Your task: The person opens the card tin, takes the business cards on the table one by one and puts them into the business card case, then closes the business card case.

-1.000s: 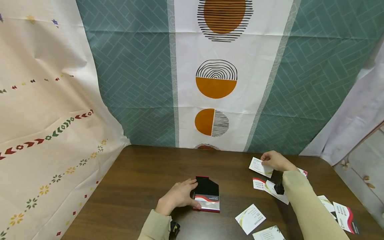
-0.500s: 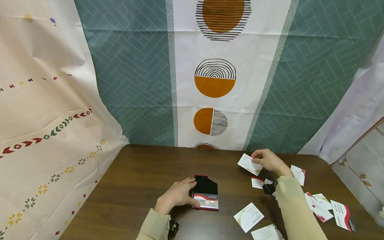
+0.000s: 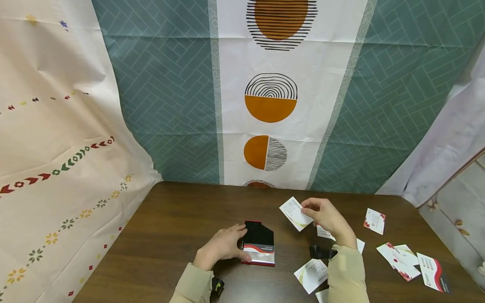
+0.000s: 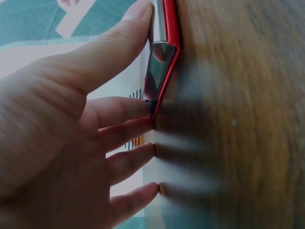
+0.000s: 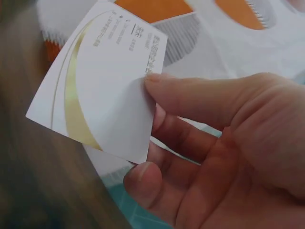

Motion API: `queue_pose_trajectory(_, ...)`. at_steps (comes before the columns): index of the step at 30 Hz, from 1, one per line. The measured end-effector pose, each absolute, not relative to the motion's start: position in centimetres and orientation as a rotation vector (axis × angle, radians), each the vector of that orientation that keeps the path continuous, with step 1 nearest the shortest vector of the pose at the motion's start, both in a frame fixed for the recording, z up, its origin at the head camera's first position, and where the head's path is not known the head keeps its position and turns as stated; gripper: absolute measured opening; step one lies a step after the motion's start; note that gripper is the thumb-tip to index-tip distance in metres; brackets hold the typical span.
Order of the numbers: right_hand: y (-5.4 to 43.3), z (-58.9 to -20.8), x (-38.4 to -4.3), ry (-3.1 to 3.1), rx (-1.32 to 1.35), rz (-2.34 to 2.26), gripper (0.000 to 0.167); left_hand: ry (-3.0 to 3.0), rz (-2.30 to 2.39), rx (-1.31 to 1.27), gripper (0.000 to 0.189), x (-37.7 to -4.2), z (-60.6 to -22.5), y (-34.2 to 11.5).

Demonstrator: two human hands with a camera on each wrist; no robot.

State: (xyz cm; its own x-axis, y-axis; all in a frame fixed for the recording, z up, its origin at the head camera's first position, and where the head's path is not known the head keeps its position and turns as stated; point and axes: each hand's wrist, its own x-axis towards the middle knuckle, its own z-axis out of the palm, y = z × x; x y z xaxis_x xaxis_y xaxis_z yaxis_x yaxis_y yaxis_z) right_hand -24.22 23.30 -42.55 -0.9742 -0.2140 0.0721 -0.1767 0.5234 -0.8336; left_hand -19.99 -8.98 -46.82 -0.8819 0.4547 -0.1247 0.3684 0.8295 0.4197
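Note:
On the table lies an unfolded business card case [image 3: 259, 248] with a black lid, red edges and a metal tray bearing a red, grey and white card. My left hand [image 3: 223, 248] rests at its left side, thumb on the metal tray and fingers spread. In the left wrist view, straight fingertips [image 4: 149, 149] touch the table by the red-edged lid. My right hand [image 3: 326, 216] pinches a white business card [image 3: 296, 213] by its right edge, raised and tilted right of the case. Its gold curve and small print show in the right wrist view.
Several business cards lie on the brown table [image 3: 182, 210]: a white and gold card [image 3: 312, 274] in front, partly under the right sleeve, a floral card [image 3: 375, 221] at the back right, and a red-waved card [image 3: 433, 271] far right. A patterned curtain [image 3: 182, 105] hangs behind.
My right hand has carried the pinched card leftward toward the case, uncovering cards on the right. The left hand and the case stay in place.

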Motion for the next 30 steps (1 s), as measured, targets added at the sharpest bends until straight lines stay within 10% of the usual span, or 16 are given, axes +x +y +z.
queue_pose_trajectory(30,14.6,-45.0,-24.2,2.624,-0.669,-1.267,0.015,2.787,0.595,0.646,0.086,-20.1,-46.7,-9.1)
